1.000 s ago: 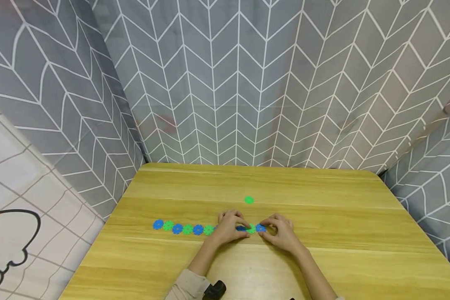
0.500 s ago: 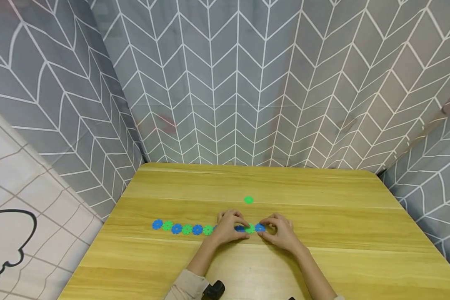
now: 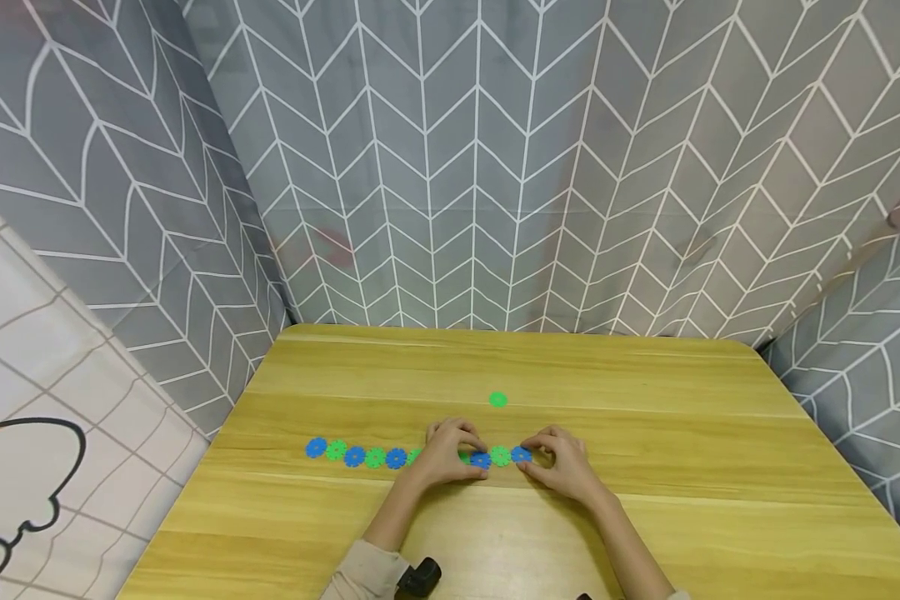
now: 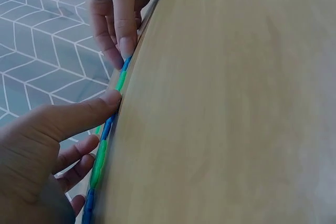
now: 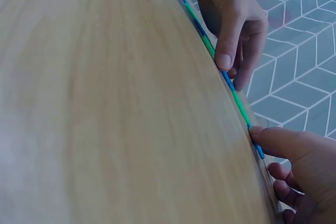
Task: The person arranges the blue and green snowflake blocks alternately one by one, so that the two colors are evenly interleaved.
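A row of interlocking notched plastic discs (image 3: 375,457), alternating blue and green, lies across the table from left to right. My left hand (image 3: 448,454) arches over the row, hiding several discs, with thumb and index finger at the near and far edges of a blue notched disc (image 3: 480,461). At the row's right end, my right hand (image 3: 562,464) pinches the last blue disc (image 3: 521,455) between thumb and index finger. One green disc (image 3: 500,456) shows between the hands. Seen edge-on in the right wrist view, the joined discs (image 5: 241,109) form a thin strip.
Beyond the row, a loose green disc (image 3: 498,400) lies on the wooden table (image 3: 645,400). Patterned grey curtains (image 3: 450,167) hang behind the table and at both sides. A black strap device (image 3: 420,577) sits on the left wrist.
My left hand has shifted slightly left along the row, so more of the blue disc by its fingertips shows. The right hand keeps its place at the end disc.
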`<state>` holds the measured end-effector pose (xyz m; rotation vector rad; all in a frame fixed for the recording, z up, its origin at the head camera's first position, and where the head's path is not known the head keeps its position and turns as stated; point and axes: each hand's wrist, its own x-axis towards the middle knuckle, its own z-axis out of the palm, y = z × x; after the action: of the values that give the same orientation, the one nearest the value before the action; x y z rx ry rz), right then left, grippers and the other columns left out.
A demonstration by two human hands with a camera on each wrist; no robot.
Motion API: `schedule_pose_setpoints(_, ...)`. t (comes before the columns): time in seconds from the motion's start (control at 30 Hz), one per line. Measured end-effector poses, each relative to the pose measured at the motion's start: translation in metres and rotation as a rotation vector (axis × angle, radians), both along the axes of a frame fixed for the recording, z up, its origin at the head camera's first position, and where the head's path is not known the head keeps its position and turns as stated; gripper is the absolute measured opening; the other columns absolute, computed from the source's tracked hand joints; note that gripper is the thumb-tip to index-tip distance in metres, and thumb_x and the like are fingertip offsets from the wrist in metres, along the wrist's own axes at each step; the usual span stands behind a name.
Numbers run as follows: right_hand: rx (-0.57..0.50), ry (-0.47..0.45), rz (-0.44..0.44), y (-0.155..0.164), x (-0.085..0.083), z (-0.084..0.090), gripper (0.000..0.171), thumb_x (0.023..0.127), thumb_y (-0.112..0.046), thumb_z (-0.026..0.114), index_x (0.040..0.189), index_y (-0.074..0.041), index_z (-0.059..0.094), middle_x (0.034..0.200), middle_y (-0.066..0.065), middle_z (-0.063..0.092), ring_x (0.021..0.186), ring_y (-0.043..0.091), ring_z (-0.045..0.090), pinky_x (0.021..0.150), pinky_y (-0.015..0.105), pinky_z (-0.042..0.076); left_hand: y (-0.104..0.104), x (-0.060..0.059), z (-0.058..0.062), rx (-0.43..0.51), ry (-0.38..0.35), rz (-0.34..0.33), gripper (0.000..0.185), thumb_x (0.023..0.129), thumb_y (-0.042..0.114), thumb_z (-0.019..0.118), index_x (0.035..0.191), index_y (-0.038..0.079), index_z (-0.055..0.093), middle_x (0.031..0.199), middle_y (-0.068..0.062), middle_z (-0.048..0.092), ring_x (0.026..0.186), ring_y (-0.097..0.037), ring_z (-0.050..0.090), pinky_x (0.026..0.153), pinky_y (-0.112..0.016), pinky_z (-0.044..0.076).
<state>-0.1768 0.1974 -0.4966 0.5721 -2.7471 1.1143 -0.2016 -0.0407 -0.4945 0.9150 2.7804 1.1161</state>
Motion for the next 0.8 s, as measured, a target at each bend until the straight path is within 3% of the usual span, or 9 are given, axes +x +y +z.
schedule_pose_setpoints(0.2, 0.042, 0.032, -0.006, -0.004, 0.0, 0.001, 0.028, 0.077, -0.026, 0.078, 0.1, -0.011, 0.072, 0.092, -0.001, 0.058, 0.077, 0.012, 0.045, 0.073, 0.038, 0.025, 0.001, 0.0, 0.001, -0.01, 0.002, -0.001, 0.028, 0.07, 0.028, 0.084, 0.093, 0.014, 0.075, 0.102, 0.002, 0.058, 0.104, -0.021, 0.047, 0.097, -0.054, 0.022)
schedule_pose_setpoints(0.43, 0.079, 0.049, 0.003, -0.015, -0.002, 0.003, 0.032, 0.075, -0.03, 0.079, 0.101, -0.013, 0.074, 0.097, 0.004, 0.053, 0.091, 0.02, 0.045, 0.078, 0.045, 0.025, 0.004, 0.0, -0.001, -0.043, 0.03, 0.011, 0.03, 0.072, 0.032, 0.082, 0.096, 0.015, 0.075, 0.104, 0.0, 0.058, 0.105, -0.022, 0.048, 0.095, -0.052, 0.025)
schedule_pose_setpoints(0.8, 0.067, 0.012, 0.016, -0.022, -0.005, 0.001, 0.027, 0.077, -0.028, 0.078, 0.099, -0.012, 0.075, 0.098, 0.003, 0.053, 0.094, 0.02, 0.042, 0.077, 0.039, 0.022, 0.005, -0.001, -0.002, -0.04, 0.01, 0.022, 0.027, 0.073, 0.032, 0.081, 0.094, 0.016, 0.076, 0.103, 0.001, 0.057, 0.105, -0.021, 0.046, 0.097, -0.053, 0.023)
